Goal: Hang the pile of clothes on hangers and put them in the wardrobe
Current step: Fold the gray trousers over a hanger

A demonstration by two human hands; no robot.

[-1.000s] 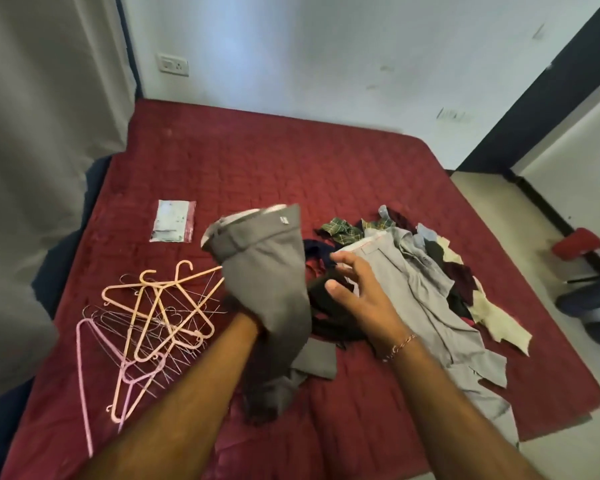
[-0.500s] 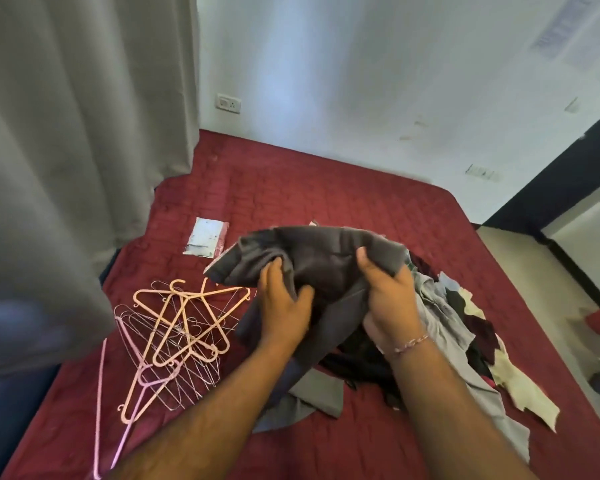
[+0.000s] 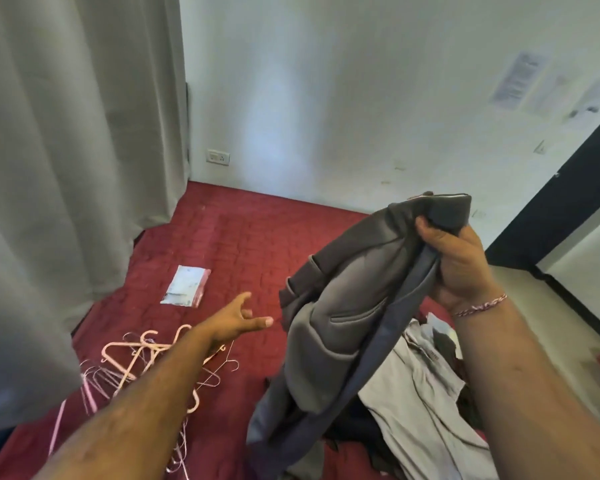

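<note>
My right hand (image 3: pixel 459 261) grips the bunched top of a dark grey garment (image 3: pixel 347 327), which hangs down over the red bed (image 3: pixel 243 244). My left hand (image 3: pixel 238 322) is stretched out above the bed with fingers loosely spread, holding nothing, just past a heap of pink and wire hangers (image 3: pixel 146 362). The rest of the clothes pile (image 3: pixel 420 403), with a light grey piece on top, lies under my right forearm at the lower right.
A grey curtain (image 3: pixel 66 168) hangs along the left, reaching the bed's edge. A small clear packet (image 3: pixel 186 285) lies on the bed beyond the hangers. White wall with a socket (image 3: pixel 218 156) is behind; a dark door frame (image 3: pixel 551 216) and floor are at right.
My left hand has let go of the grey garment and reached out to the left over the hangers. My right hand has lifted the garment higher. The view has tilted up.
</note>
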